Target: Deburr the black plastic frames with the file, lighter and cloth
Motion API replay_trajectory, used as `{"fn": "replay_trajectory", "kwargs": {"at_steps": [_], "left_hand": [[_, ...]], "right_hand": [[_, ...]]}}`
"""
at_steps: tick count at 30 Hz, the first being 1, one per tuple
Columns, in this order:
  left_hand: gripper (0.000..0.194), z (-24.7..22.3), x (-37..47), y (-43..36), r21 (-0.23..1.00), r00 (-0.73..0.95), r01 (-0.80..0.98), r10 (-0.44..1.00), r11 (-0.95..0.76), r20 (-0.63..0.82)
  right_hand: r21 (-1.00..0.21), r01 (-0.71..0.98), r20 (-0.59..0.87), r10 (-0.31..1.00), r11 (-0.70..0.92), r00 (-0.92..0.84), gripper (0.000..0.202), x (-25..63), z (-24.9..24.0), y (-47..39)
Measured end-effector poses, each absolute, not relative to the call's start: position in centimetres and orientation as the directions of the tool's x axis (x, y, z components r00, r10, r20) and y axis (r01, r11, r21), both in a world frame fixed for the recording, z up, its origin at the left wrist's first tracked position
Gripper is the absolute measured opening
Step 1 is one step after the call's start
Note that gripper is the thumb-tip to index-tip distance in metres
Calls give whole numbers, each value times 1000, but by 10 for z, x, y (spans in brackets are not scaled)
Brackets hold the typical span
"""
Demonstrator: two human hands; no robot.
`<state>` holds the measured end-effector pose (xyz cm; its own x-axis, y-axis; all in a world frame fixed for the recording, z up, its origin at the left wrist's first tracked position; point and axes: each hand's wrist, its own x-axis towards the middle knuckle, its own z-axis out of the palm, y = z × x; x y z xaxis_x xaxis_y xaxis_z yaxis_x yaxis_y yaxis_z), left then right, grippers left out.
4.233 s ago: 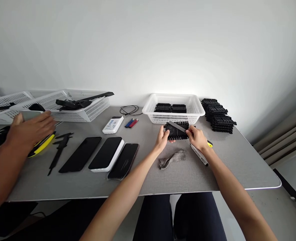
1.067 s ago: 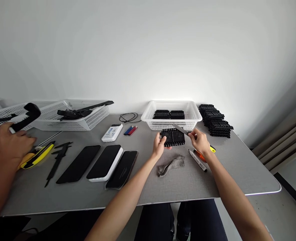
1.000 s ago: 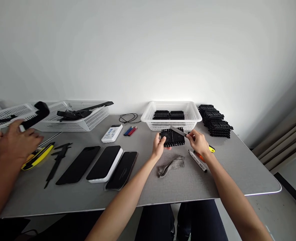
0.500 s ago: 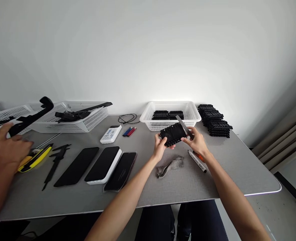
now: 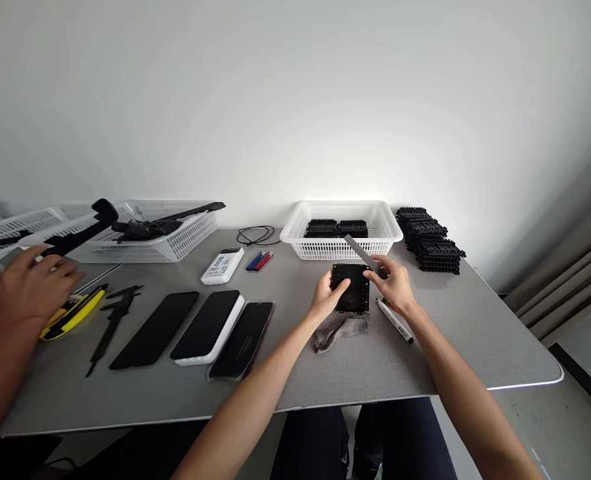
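Note:
My left hand [image 5: 328,293] is closed on the left edge of a black plastic plate [image 5: 351,288] with toothed sides, its thumb lying on the face. The plate is held up over the table, turned upright. My right hand [image 5: 391,281] grips a flat grey metal strip [image 5: 359,249] that points up and to the left. The right thumb and fingers are at the plate's upper right corner. Below the plate lies a crumpled grey cloth [image 5: 340,332]. Near my right wrist are a white marker [image 5: 394,321] and an orange-handled item [image 5: 388,305], partly covered by the hand.
Behind the plate stands a white basket [image 5: 340,250] with similar black plates; more are stacked [image 5: 435,247] to its right. Leftward lie lighters [image 5: 259,261], a white box [image 5: 222,265], phones [image 5: 155,329] and calipers [image 5: 111,327]. A co-worker's hand [image 5: 30,287] holds a black part [image 5: 85,230].
The black plate has turned from a slant to upright and dropped slightly. The metal strip has shifted a little left and down. At far left, the co-worker's hand and black part have moved.

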<state>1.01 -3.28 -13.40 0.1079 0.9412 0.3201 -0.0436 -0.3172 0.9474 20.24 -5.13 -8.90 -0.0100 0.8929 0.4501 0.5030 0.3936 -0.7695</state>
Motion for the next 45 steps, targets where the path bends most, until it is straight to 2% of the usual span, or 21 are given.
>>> {"fn": "replay_trajectory", "kwargs": {"at_steps": [4,8,12,18,24,36,39,45], "left_hand": [[40,-135,9,-33,925,3,19,925,-380,380],[37,-140,8,-32,906,-81,100,904,-411,419],[34,-142,9,-33,886,-62,141,889,-442,453],[36,-139,10,-34,875,-57,184,884,-447,464],[34,-136,10,-36,862,-32,212,878,-461,477],[45,-143,8,-31,867,-103,282,886,-409,452],[42,-144,7,-31,867,-112,283,884,-410,454],[42,-144,6,-30,871,-118,253,880,-421,460]], "right_hand": [[-724,583,457,890,369,4,35,202,-87,-55],[-680,610,447,890,406,-94,36,195,-85,-61],[-620,670,425,892,409,-152,30,187,-85,-65],[-613,725,410,911,314,-48,31,190,-83,-64],[-587,726,407,906,357,-117,28,185,-81,-68],[-549,798,447,894,248,30,31,189,-76,-70],[-557,802,456,887,218,75,31,190,-77,-70],[-582,773,443,895,254,40,31,191,-78,-68]]}}
